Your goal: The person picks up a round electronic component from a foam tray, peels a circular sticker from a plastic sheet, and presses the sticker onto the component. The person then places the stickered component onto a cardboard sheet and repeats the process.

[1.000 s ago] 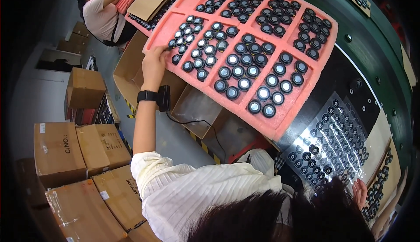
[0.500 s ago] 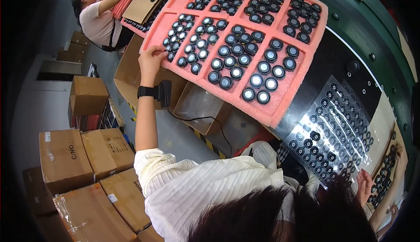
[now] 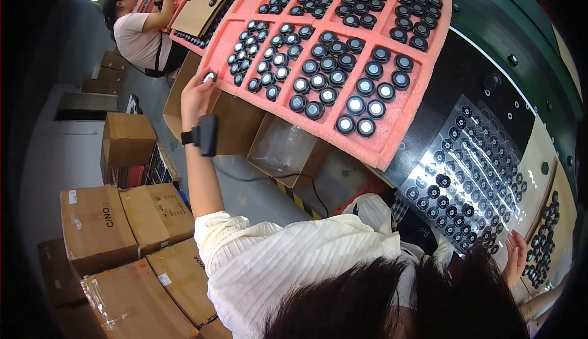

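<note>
Silver-centred black disc (image 3: pixel 209 77) is pinched by the left hand (image 3: pixel 196 98) at the pink foam tray (image 3: pixel 392 135)'s left edge. A loose pinch could drop it. The right hand (image 3: pixel 516 256) looks empty, fingers spread.

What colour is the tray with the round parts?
The tray is pink, clearest in the head view.

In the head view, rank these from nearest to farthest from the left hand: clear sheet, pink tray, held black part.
1. Black part: held in the left hand.
2. Pink tray: just right of the hand.
3. Clear sheet: farther right, beyond the tray.
</note>
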### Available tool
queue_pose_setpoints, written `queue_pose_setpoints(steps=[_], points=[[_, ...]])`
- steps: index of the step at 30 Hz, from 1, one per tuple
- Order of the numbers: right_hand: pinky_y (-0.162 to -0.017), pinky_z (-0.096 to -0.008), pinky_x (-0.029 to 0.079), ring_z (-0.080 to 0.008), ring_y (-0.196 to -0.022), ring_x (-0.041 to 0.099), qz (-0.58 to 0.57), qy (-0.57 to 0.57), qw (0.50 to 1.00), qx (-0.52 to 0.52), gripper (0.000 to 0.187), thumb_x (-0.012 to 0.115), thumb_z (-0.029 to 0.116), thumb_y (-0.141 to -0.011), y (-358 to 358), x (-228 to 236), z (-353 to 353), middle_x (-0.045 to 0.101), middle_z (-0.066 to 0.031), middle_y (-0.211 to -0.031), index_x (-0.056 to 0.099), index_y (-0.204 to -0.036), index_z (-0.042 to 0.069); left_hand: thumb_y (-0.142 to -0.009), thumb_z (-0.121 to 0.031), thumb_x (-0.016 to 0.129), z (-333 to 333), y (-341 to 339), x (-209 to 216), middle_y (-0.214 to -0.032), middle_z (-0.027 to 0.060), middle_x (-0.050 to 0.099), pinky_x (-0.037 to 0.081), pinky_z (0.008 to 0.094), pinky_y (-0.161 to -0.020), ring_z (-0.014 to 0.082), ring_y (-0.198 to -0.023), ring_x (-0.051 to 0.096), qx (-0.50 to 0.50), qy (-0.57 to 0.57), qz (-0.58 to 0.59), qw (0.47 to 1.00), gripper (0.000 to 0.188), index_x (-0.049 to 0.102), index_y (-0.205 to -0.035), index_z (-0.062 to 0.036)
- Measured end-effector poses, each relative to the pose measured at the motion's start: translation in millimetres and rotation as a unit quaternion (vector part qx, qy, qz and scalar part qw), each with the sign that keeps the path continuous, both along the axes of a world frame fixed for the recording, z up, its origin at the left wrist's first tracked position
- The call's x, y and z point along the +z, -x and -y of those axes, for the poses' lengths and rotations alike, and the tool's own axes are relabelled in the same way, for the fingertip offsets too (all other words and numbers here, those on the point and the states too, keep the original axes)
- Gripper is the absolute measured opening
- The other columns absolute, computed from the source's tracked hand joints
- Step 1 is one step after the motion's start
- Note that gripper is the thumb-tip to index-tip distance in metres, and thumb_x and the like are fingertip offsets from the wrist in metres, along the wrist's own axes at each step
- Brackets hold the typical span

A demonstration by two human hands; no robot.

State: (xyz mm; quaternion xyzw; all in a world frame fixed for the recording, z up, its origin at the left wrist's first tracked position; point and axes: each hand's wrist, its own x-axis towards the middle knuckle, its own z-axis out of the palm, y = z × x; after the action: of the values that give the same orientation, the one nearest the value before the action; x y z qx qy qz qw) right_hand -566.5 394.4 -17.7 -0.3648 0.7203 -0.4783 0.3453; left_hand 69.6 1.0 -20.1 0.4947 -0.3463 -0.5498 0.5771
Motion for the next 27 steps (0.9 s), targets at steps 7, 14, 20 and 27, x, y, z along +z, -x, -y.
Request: queue_pose_setpoints(steps=[7,14,20,27], points=[[-0.093,-0.0333,0.034,-0.023,-0.106,0.046,0.006,0.012,1.0,0.021,0.031,0.038,0.013,-0.088,9.8,-7.8,-5.7,0.045,-0.017,-0.116,0.042,-0.113,-0.005,-0.078,-0.003,0.045,-8.3,40.4,-3.0,-0.093,0.0101,0.06,0.048,0.0331,-0.064,0.0265,-0.076,0.061,-0.017,0.155,0.866,0.474,0.026,0.057,-0.101,-0.0053],[-0.092,-0.0335,0.034,-0.0238,-0.105,0.047,0.006,0.026,1.0,-0.001,0.032,0.04,0.014,-0.087,-8.6,0.8,-2.9,0.047,-0.0175,-0.113,0.043,-0.11,-0.007,-0.083,-0.023,0.045,-36.5,42.4,-21.3,-0.122,0.017,0.042,0.029,0.039,-0.093,0.0308,-0.111,0.041,-0.047,0.092,0.747,0.656,0.041,0.042,-0.118,-0.0017],[-0.089,-0.0319,0.035,-0.0222,-0.098,0.049,-0.088,-0.013,0.965,0.246,0.04,0.053,0.017,-0.076,-48.8,63.6,72.1,0.049,-0.0144,-0.108,0.045,-0.108,-0.004,-0.084,-0.039,0.043,-33.7,45.9,-30.6,-0.134,0.0215,0.021,0.004,0.0423,-0.102,0.0287,-0.127,0.015,-0.099,0.126,0.648,0.745,0.065,0.023,-0.127,0.0054],[-0.081,-0.0261,0.041,-0.0143,-0.092,0.05,0.013,-0.063,0.922,0.383,0.052,0.06,0.016,-0.074,-121.1,81.3,198.8,0.046,-0.0092,-0.112,0.038,-0.119,0.002,-0.087,-0.03,0.041,-34.7,49.2,2.2,-0.132,0.0203,0.027,0.016,0.0302,-0.101,0.0257,-0.124,0.022,-0.182,0.072,0.732,0.653,0.057,0.021,-0.128,0.0042]])
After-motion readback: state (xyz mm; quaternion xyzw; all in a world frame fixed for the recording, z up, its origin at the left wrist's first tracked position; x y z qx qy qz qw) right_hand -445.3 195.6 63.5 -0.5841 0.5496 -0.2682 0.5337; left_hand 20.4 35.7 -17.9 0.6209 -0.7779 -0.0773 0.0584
